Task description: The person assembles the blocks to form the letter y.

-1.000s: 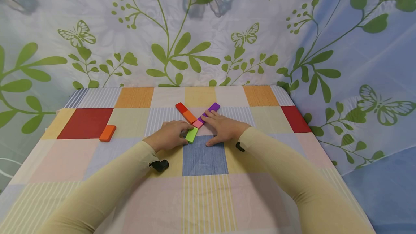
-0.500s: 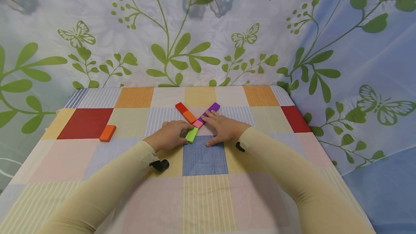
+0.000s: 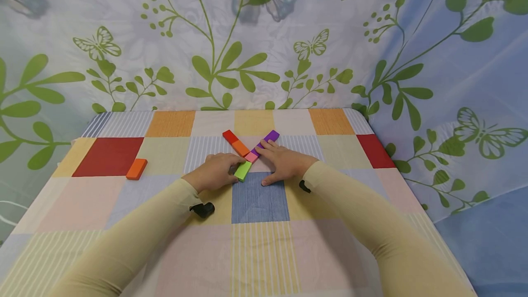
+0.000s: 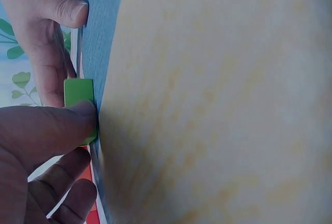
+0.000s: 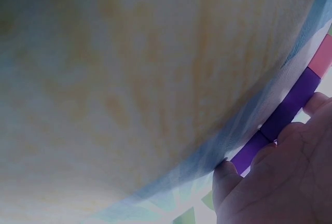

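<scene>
In the head view, my left hand (image 3: 212, 171) pinches a light green block (image 3: 243, 171) between thumb and fingers. The left wrist view shows the thumb pressed on the green block (image 4: 78, 90). Against its far end lies a pink block (image 3: 251, 156), which continues into two purple blocks (image 3: 270, 136) running up to the right. My right hand (image 3: 284, 162) lies spread, its fingertips touching the purple blocks (image 5: 291, 102) and its thumb apart on the cloth. A red block (image 3: 229, 136) and an orange block (image 3: 240, 148) form the other slanting arm, meeting near the pink one.
A separate orange block (image 3: 136, 169) lies to the left, by a dark red patch of the patchwork tablecloth (image 3: 264, 260). Behind the table hangs a leaf-patterned curtain (image 3: 264, 90), which also runs along the right side.
The green block has shifted very slightly toward the pink block, with my left fingers still on it. My right hand and the other blocks look unmoved.
</scene>
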The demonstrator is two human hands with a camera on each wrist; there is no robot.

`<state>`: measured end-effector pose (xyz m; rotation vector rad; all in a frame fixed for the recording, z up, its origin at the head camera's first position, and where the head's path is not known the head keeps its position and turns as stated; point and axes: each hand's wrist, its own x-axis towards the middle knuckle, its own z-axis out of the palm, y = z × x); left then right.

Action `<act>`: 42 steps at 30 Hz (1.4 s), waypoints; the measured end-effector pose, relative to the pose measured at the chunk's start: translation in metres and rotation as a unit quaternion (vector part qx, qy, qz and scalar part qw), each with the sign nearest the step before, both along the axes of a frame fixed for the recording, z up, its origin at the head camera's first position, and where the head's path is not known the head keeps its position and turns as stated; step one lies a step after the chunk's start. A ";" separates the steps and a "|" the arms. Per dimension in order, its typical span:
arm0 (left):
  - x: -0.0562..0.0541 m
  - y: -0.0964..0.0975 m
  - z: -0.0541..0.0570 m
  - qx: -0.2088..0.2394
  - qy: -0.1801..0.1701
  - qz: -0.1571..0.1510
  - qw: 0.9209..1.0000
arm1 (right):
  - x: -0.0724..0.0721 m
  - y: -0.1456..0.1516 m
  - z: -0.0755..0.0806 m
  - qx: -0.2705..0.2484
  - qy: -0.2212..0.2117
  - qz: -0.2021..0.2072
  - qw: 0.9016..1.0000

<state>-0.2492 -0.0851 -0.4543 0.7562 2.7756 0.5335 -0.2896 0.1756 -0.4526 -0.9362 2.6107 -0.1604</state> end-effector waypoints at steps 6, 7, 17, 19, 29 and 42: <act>0.000 0.001 0.000 0.004 -0.004 0.004 1.000 | 0.000 0.000 0.000 -0.002 -0.002 -0.002 1.000; 0.000 0.001 0.000 0.005 -0.005 0.005 1.000 | 0.000 0.000 0.000 -0.002 -0.002 -0.002 1.000; 0.001 0.001 0.001 0.003 -0.003 0.003 1.000 | 0.000 0.000 0.000 0.002 0.000 -0.003 1.000; 0.000 0.001 0.001 0.004 -0.002 0.003 1.000 | 0.000 0.000 0.000 0.002 0.001 -0.002 1.000; 0.000 -0.012 0.004 0.011 0.012 0.010 1.000 | 0.001 0.000 0.001 0.003 -0.001 0.001 1.000; 0.002 -0.067 0.015 0.002 0.034 0.048 0.998 | 0.000 0.000 -0.003 0.010 -0.006 -0.006 1.000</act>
